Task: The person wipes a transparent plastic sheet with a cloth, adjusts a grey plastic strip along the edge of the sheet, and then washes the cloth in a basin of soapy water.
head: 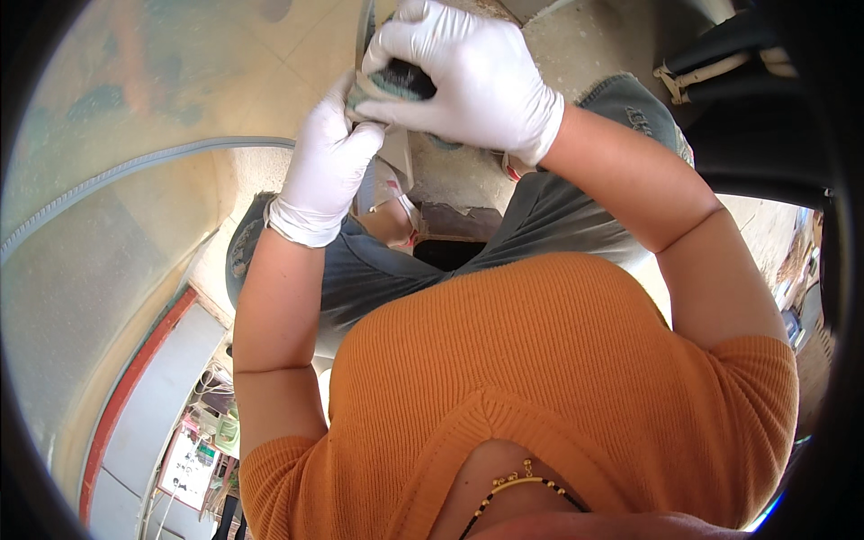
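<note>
Both of my hands wear thin white gloves and meet at the top of the view. Between them is a small object [405, 79] with a teal-green rim and a dark middle; its kind cannot be told, as the fingers cover much of it. My right hand [472, 74] curves over it, with thumb and fingers on either side of the dark part. From below left, my left hand [331, 158] grips its near edge, thumb towards the right thumb. The left fingertips are partly hidden. Slight blur softens the place where the hands touch.
A grey ribbed strip [145, 160] curves along a large, cloudy translucent surface [196, 61] at the left. Below lies a red-edged panel [145, 398]. My knees in jeans [378, 253] are spread beneath my hands, above a concrete floor [574, 40]. Black furniture [749, 142] stands at the right.
</note>
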A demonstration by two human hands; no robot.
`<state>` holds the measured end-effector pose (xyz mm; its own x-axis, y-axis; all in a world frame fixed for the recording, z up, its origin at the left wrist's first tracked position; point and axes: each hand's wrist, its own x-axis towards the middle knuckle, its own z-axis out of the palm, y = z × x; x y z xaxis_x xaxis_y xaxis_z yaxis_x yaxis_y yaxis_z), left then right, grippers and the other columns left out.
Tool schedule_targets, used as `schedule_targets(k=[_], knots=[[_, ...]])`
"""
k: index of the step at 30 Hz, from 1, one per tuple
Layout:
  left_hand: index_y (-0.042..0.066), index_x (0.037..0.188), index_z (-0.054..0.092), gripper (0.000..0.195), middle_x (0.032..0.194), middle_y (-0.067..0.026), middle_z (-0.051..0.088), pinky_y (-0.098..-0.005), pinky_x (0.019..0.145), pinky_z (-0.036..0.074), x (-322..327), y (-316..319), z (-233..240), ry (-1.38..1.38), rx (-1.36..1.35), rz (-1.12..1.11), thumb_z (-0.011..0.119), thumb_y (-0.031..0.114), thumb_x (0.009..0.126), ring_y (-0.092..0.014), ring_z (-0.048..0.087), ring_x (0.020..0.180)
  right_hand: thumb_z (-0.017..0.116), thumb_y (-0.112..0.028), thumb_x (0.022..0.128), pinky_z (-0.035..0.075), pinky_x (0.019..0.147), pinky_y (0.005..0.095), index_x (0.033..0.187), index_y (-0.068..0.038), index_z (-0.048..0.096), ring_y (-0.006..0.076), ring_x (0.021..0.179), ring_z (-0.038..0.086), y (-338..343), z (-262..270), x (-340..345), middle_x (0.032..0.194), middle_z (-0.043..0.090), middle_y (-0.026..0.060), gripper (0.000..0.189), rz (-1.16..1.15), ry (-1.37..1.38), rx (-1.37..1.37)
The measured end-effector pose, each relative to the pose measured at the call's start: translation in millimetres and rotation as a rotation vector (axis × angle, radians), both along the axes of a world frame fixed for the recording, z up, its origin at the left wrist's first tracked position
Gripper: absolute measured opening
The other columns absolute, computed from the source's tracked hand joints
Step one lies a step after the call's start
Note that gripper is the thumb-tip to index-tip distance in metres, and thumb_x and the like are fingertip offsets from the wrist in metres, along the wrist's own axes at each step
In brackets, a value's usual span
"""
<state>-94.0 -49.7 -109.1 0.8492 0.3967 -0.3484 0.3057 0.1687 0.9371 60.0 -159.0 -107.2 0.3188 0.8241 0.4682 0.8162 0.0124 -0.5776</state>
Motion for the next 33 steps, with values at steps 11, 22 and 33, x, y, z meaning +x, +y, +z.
schedule_targets(k=[11, 22, 33], knots=[[-0.002, 0.135, 0.048, 0.045, 0.096, -0.0047, 0.061, -0.0265, 0.078, 0.047, 5.8, -18.5, 5.5, 0.052, 0.308, -0.011, 0.055, 0.009, 0.093, -0.011, 0.057, 0.084, 0.076, -0.036, 0.080, 0.050, 0.069, 0.0337, 0.089, -0.004, 0.063, 0.0230, 0.075, 0.064, 22.6, 0.5, 42.8, 0.082, 0.064, 0.0143, 0.035, -0.200, 0.527, 0.008], [-0.003, 0.088, 0.058, 0.016, 0.073, -0.0190, 0.060, -0.0439, 0.063, 0.047, 6.4, -16.1, -12.0, 0.102, 0.996, 0.032, 0.060, 0.011, 0.081, -0.037, 0.060, 0.069, 0.070, -0.062, 0.078, 0.051, 0.064, 0.0301, 0.082, -0.002, 0.067, 0.0134, 0.068, 0.063, 15.6, -36.6, 12.1, 0.070, 0.064, 0.0079, 0.060, 0.007, 0.583, -0.430], [-0.002, 0.090, 0.059, 0.016, 0.079, -0.0197, 0.062, -0.0437, 0.061, 0.048, 9.0, -13.9, -11.3, 0.088, 1.073, 0.049, 0.062, 0.010, 0.079, -0.037, 0.062, 0.071, 0.070, -0.061, 0.080, 0.050, 0.063, 0.0306, 0.087, 0.000, 0.066, 0.0150, 0.064, 0.059, 17.8, -30.1, 9.2, 0.069, 0.062, 0.0109, 0.062, -0.018, 0.535, -0.340]])
